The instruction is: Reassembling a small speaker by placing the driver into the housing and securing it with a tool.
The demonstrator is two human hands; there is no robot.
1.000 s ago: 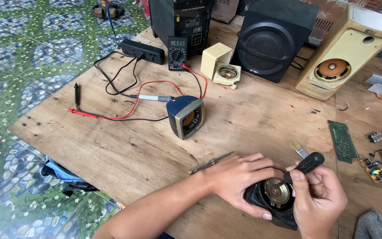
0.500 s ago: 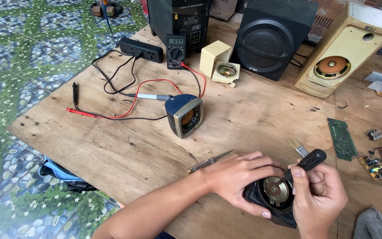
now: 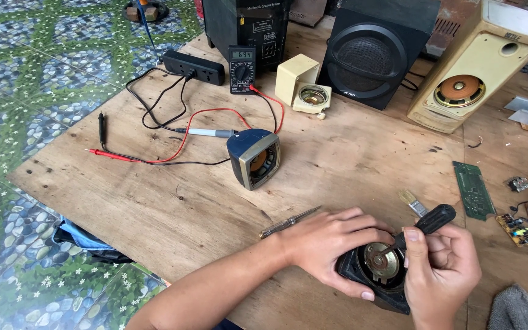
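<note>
My left hand (image 3: 331,244) grips a small black speaker housing (image 3: 379,278) at the near right of the wooden board, with its round metal driver back facing up. My right hand (image 3: 441,272) holds a black-handled screwdriver (image 3: 430,221), its tip down on the driver. A thin silver screwdriver (image 3: 288,222) lies just left of my left hand. A small brush (image 3: 413,202) lies behind the black handle.
A small dark blue speaker (image 3: 253,157) sits mid-board. A multimeter (image 3: 242,68) with red and black probe leads (image 3: 111,154), a power strip (image 3: 193,67), a cream speaker (image 3: 300,84), a black subwoofer (image 3: 374,52) and a beige speaker box (image 3: 475,67) line the back. Circuit boards (image 3: 472,189) lie right.
The view has shifted slightly. Both hands stay on the black speaker, and the screwdriver handle has tilted a little.
</note>
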